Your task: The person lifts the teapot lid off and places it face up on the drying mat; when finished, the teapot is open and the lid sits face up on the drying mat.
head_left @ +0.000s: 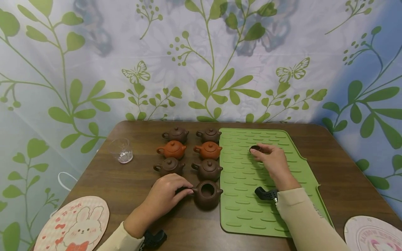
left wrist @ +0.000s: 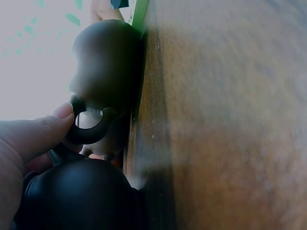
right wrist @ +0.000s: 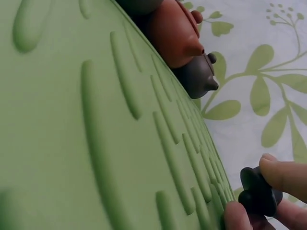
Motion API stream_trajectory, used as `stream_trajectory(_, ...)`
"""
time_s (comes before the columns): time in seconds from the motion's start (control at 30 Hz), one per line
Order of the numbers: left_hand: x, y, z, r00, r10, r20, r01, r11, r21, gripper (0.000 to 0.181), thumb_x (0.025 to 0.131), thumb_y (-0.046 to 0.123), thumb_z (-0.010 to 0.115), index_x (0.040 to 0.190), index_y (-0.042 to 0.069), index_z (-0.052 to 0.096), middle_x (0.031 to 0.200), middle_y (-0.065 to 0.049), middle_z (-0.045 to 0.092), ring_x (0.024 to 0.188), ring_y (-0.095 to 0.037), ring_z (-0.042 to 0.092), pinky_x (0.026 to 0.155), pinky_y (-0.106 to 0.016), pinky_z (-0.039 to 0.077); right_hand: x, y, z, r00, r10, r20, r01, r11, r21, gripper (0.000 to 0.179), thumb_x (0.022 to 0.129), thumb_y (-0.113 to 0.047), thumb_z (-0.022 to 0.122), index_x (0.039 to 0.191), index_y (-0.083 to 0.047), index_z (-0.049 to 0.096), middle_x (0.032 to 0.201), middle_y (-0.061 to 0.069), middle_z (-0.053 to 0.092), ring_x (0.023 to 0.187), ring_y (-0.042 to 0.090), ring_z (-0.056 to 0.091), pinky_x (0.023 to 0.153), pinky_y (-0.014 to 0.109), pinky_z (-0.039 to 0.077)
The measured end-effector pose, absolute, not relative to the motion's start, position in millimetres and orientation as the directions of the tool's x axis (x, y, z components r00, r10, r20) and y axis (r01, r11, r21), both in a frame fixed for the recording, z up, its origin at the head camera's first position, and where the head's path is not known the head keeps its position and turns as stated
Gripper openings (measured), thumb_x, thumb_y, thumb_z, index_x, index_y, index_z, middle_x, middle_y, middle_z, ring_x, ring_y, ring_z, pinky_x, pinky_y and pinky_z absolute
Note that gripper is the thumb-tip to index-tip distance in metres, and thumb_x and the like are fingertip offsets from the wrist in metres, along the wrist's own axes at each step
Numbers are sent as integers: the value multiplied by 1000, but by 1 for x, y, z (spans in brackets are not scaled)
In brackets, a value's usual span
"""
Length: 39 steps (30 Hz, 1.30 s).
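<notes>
My left hand (head_left: 171, 193) pinches the loop handle (left wrist: 88, 134) of a dark brown teapot (head_left: 205, 204) whose round mouth is uncovered. Another dark pot (left wrist: 81, 191) appears close beneath that hand in the left wrist view; the hand mostly hides it from the head view. Over the far part of the green ridged mat (head_left: 242, 181), my right hand (head_left: 273, 160) holds a small dark teapot lid (right wrist: 261, 194) between thumb and fingers. The lid is tipped on edge, its knob showing in the right wrist view.
Behind the uncovered pot, lidded teapots stand in two columns: brown ones (head_left: 208, 170) and orange ones (head_left: 172, 150). A clear glass (head_left: 122, 151) stands at the left. A rabbit-patterned round mat (head_left: 78, 223) lies front left, and a pink-printed one (head_left: 373, 233) front right.
</notes>
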State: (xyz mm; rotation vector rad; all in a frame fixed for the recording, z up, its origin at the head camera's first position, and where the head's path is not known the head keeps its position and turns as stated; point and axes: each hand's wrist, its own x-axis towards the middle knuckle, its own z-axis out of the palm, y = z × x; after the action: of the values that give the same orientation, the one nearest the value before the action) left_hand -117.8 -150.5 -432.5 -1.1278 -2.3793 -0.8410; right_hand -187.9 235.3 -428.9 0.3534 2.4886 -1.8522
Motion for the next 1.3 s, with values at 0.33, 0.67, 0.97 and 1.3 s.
stream_trajectory(0.33,-118,-151,-434,-606,565,559,792,496,357,14,85,17,91,95,15,81,92,9,74,88,-9,68,79,-34,58,-187,234,-432,-977,146,-153,199,396,-896,67,102,-33,75,158,-7,49,141,17,57,120,35,60,100,52,50)
stream_trajectory(0.67,-119,-150,-433,-592,564,576,802,486,348,14,85,15,91,95,14,81,92,9,74,88,-9,68,79,-34,58,-190,228,-431,-983,157,-94,164,526,-834,62,103,-27,74,153,1,52,144,26,54,130,43,53,99,56,50)
stream_trajectory(0.97,-120,-150,-434,-590,569,573,803,485,345,13,86,16,90,95,14,81,93,9,74,88,-9,68,79,-33,58,-186,234,-430,-971,207,-117,201,454,-868,67,101,-33,76,155,-2,51,146,22,56,127,39,57,100,56,50)
stream_trajectory(1.3,-120,-151,-436,-590,569,573,804,485,346,13,86,16,90,95,14,81,93,9,74,88,-10,68,79,-34,58,-188,234,-431,-958,280,-66,201,489,-849,63,100,-42,75,147,-3,62,144,19,58,112,37,65,93,54,53)
